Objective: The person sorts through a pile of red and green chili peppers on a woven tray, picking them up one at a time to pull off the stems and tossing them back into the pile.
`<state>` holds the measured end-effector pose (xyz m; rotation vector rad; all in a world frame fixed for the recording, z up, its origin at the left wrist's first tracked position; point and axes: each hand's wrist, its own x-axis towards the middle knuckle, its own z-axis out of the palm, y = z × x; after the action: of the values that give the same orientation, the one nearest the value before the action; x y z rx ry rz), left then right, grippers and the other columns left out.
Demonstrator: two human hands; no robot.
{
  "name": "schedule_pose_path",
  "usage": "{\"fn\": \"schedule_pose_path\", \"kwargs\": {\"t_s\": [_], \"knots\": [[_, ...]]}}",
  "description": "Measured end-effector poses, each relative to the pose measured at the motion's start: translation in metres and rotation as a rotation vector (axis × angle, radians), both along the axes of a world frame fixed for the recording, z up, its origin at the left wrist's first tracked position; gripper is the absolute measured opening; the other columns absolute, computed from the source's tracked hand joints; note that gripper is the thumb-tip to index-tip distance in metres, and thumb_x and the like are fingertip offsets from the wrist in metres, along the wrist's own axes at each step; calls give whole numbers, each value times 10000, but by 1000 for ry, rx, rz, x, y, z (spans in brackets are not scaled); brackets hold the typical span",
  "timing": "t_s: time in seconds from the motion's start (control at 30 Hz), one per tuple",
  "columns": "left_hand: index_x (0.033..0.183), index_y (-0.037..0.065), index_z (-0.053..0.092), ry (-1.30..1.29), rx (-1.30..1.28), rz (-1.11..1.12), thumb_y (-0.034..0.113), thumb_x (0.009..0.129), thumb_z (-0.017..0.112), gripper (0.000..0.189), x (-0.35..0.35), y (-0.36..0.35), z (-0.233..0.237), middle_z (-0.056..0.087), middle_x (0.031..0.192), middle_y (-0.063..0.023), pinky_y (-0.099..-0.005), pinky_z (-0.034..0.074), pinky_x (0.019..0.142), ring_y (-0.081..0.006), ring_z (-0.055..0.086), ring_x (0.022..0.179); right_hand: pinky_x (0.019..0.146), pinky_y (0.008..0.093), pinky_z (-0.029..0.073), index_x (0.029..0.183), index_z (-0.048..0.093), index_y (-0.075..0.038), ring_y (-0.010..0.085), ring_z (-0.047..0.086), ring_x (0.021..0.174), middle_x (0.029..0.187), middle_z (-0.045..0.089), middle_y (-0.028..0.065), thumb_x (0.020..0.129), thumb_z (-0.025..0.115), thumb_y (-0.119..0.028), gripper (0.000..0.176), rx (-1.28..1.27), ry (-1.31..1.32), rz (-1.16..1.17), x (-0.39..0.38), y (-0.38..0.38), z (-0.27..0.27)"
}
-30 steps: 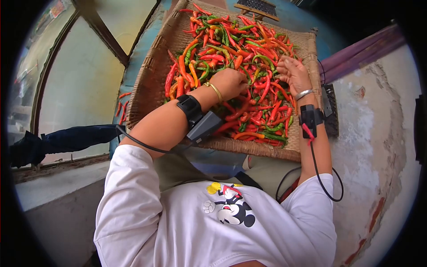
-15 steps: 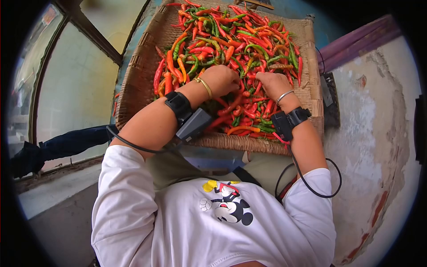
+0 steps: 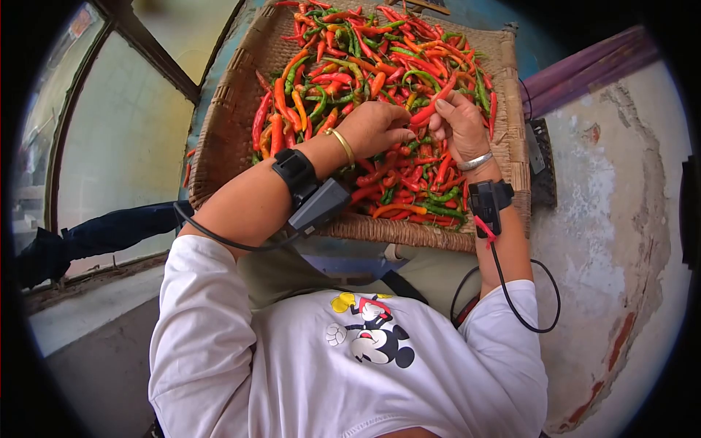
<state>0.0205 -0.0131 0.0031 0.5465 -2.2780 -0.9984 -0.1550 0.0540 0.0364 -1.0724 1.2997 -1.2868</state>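
A long red chili pepper (image 3: 443,93) is held slantwise in my right hand (image 3: 464,130), between the thumb and curled fingers, its tip pointing up and away. My left hand (image 3: 376,130) is bent over the pile, thumb and finger closed at the lower end of that same pepper. Its fingertips are partly hidden, so the exact grip on that end is hard to see. Beneath both hands lies a heap of red, orange and green chili peppers (image 3: 350,73) on a woven tray (image 3: 226,139).
The tray's near rim (image 3: 409,235) runs just above my lap. A window (image 3: 124,139) stands on the left, and a peeling wall (image 3: 599,197) on the right with a purple cloth (image 3: 591,69). Cables (image 3: 522,321) hang from the devices strapped to my wrists.
My right hand has risen from the pile and turned, bringing up a red chili pepper. My left hand has shifted slightly right, towards that pepper's lower end.
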Motion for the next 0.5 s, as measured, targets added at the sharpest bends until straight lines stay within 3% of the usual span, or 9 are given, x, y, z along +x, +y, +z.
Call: {"fn": "schedule_pose_path", "kwargs": {"t_s": [0.07,0.13,0.3,0.37,0.5], "knots": [[800,13,579,-122,130,-77,168,761,602,161,2,0,6,577,643,-102,-311,443,565,-216,573,601,402,166,371,828,513,-56,73,485,437,589,563,35,834,527,-172,117,27,-277,23,12,0,-1],[792,13,575,-102,153,-67,168,758,605,161,1,0,2,572,635,-102,-304,437,554,-210,567,587,398,187,375,814,517,-70,83,482,430,588,562,33,835,521,-174,106,47,-306,34,6,-4,-10],[772,14,565,-82,119,-73,153,740,612,150,0,2,7,569,631,-104,-309,443,565,-224,569,591,440,270,376,755,539,-91,113,476,460,577,557,22,834,512,-203,140,244,-756,75,-11,-6,-33],[791,26,585,34,-86,-41,147,730,603,137,-3,4,2,575,639,-109,-337,455,597,-256,576,625,444,273,368,742,541,-96,113,473,469,576,556,20,831,515,-208,147,254,-739,3,-20,-8,-32],[820,42,606,-19,-89,78,169,732,583,156,-2,3,5,588,668,-116,-368,459,631,-286,579,672,461,282,390,760,537,-87,128,497,510,614,565,28,837,518,-231,164,194,-577,-267,-43,-19,-21]]}}
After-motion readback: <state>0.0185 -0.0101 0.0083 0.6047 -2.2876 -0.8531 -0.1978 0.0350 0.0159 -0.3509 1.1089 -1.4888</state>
